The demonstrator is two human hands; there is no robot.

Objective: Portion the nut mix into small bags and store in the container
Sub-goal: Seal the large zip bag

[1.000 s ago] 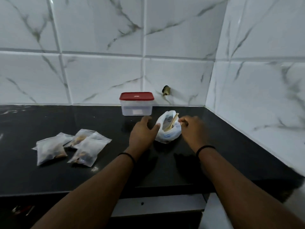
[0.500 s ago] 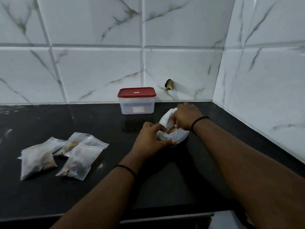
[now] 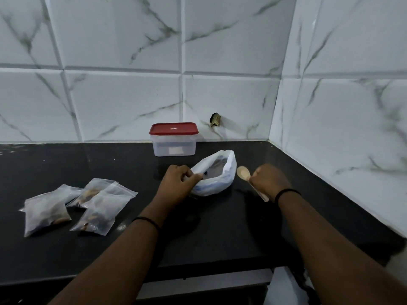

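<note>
A white plastic bag of nut mix lies open on the black counter. My left hand pinches its left rim. My right hand, just right of the bag, grips a small wooden spoon whose bowl points toward the bag and looks empty. Three small clear zip bags with some nuts inside lie in a loose pile at the left. A clear container with a red lid stands shut behind the bag, against the wall.
White marble-look tiles form the back wall and the right wall, which meet in a corner. A small dark hole shows in the back tiles. The counter's front edge runs below my forearms.
My right hand has come out of the white bag to its right, holding the wooden spoon. My left hand has shifted to pinch the bag's rim, and the bag mouth is wider.
</note>
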